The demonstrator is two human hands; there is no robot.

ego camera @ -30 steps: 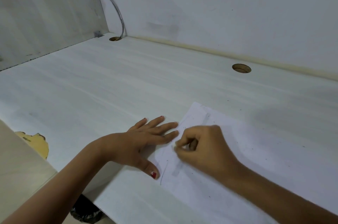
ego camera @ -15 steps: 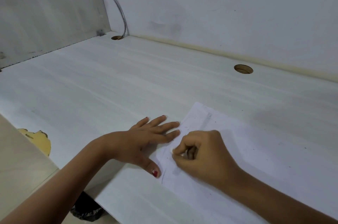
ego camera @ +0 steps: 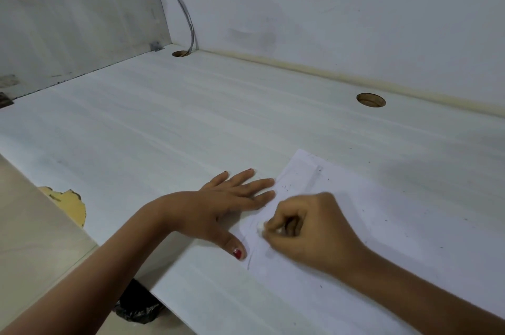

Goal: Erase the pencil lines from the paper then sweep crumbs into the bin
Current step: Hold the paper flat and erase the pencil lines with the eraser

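R hand (ego camera: 311, 233) nearer, pinching eraser (ego camera: 259, 227); L hand (ego camera: 218, 206) flat on paper (ego camera: 396, 211).

This looks like an office or study workstation. A white wood-grain table (ego camera: 191, 121) is fitted into a corner against a plain wall (ego camera: 355, 6). One round cable hole (ego camera: 371, 100) lies well beyond the right grip (ego camera: 308, 228). Another hole (ego camera: 181, 53), far to the grip's left, takes a grey cable (ego camera: 191, 26). A side partition (ego camera: 68, 12) closes that end.
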